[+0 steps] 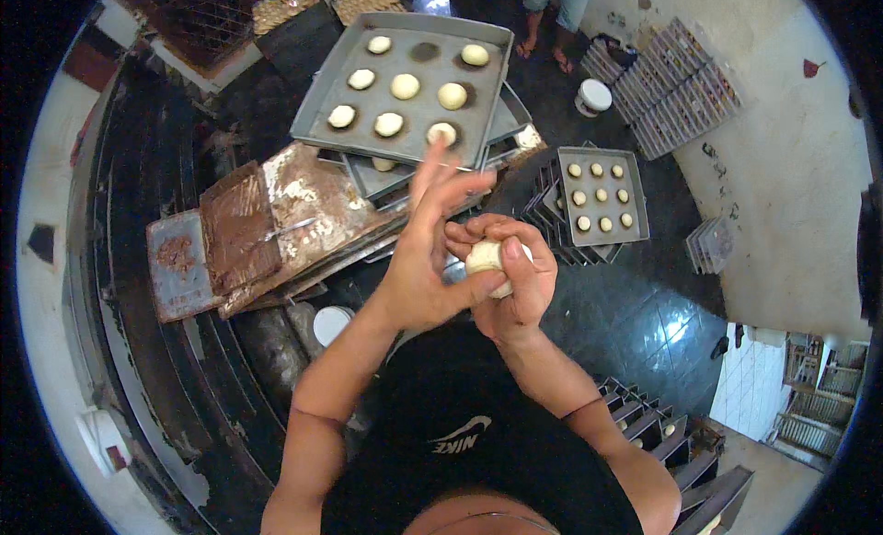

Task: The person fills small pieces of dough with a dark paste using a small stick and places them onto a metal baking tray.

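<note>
My right hand (522, 291) is cupped round a pale dough ball (484, 257), thumb over it. My left hand (418, 264) has its fingers stretched upward and apart, with its thumb pressing against the ball. Above both hands, a large grey baking tray (302, 130) carries several pale dough rounds (405, 86), with a dark bare spot at its back middle. It rests on more stacked trays.
Chocolate-smeared trays (235, 231) lie at left, and a knife-like tool crosses them. A smaller tray of dough rounds (642, 222) tops a stack at right, near white buckets (592, 98), racks (671, 89) and walls. Another person's bare feet (563, 52) stand at the back.
</note>
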{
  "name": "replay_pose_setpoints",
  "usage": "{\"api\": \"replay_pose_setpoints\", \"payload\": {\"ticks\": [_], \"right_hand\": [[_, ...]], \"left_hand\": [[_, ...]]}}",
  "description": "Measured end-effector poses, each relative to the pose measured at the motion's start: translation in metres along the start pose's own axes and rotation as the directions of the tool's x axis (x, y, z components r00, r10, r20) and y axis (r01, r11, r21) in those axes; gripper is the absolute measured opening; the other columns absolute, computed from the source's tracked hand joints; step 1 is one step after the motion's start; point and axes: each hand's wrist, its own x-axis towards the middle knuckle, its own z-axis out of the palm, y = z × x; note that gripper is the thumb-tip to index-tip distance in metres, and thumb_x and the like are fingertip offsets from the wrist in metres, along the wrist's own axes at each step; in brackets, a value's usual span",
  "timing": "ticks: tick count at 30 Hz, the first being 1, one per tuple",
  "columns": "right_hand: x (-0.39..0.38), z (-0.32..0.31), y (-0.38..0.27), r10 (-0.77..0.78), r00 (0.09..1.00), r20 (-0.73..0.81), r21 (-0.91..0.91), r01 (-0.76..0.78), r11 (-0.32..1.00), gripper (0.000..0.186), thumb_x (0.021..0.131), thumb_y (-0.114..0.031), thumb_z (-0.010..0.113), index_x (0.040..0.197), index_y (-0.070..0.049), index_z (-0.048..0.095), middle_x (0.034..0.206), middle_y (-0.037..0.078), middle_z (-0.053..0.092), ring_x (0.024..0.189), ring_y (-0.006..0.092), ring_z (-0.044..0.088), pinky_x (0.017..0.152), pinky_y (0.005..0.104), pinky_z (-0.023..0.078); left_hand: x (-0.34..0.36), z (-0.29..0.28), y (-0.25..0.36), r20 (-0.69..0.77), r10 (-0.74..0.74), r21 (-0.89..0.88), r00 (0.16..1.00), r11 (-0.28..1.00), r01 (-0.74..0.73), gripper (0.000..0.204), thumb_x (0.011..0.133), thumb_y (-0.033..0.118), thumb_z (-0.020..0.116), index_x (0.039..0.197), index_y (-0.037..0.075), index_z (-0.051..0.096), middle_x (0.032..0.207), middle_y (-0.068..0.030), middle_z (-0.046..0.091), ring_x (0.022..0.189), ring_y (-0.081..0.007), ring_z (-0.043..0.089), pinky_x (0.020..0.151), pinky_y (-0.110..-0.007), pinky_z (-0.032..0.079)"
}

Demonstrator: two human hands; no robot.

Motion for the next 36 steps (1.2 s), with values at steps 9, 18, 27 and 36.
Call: {"api": "replay_pose_setpoints", "payload": {"ticks": [9, 18, 27, 36], "right_hand": [[0.099, -0.072, -0.010, 0.141, 0.989, -0.052, 0.242, -0.124, 0.962, 0.028, 0.105, -0.021, 0.057, 0.111, 0.005, 0.066, 0.118, 0.021, 0.069, 0.108, 0.0324, 0.070, 0.099, 0.0463, 0.056], [0.218, -0.112, 0.110, 0.315, 0.911, -0.267, -0.233, -0.378, 0.896, 0.028, 0.106, -0.022, 0.060, 0.113, 0.004, 0.068, 0.119, 0.019, 0.072, 0.112, 0.0313, 0.071, 0.098, 0.0451, 0.056], [0.503, -0.136, 0.270, 0.418, 0.698, 0.582, -0.715, 0.684, -0.146, 0.042, 0.100, -0.025, 0.064, 0.131, 0.004, 0.063, 0.139, 0.024, 0.061, 0.132, 0.0414, 0.057, 0.111, 0.0445, 0.045], [0.520, -0.102, 0.274, 0.515, 0.723, 0.460, -0.788, 0.600, -0.139, 0.062, 0.099, -0.039, 0.061, 0.143, 0.004, 0.052, 0.145, 0.027, 0.053, 0.136, 0.0464, 0.048, 0.114, 0.0533, 0.040]], "left_hand": [[0.077, 0.041, -0.091, 0.181, -0.423, -0.479, 0.888, 0.751, 0.455, 0.086, 0.094, 0.052, 0.067, 0.157, 0.001, 0.037, 0.164, -0.0143, 0.038, 0.149, -0.0328, 0.039, 0.124, -0.047, 0.029], [0.089, -0.106, -0.204, -0.435, -0.421, 0.095, 0.796, 0.857, 0.506, 0.042, 0.096, 0.020, 0.073, 0.133, 0.004, 0.060, 0.143, -0.0137, 0.058, 0.130, -0.0267, 0.057, 0.105, -0.040, 0.048], [0.121, -0.212, -0.265, -0.421, -0.383, 0.382, 0.822, 0.747, 0.544, 0.036, 0.085, 0.012, 0.079, 0.118, 0.003, 0.068, 0.123, -0.0159, 0.068, 0.116, -0.0317, 0.065, 0.098, -0.039, 0.053], [0.120, -0.225, -0.260, -0.266, -0.434, 0.227, 0.861, 0.839, 0.494, 0.035, 0.082, 0.008, 0.080, 0.114, 0.005, 0.069, 0.116, -0.0152, 0.069, 0.105, -0.0310, 0.069, 0.091, -0.039, 0.055]]}}
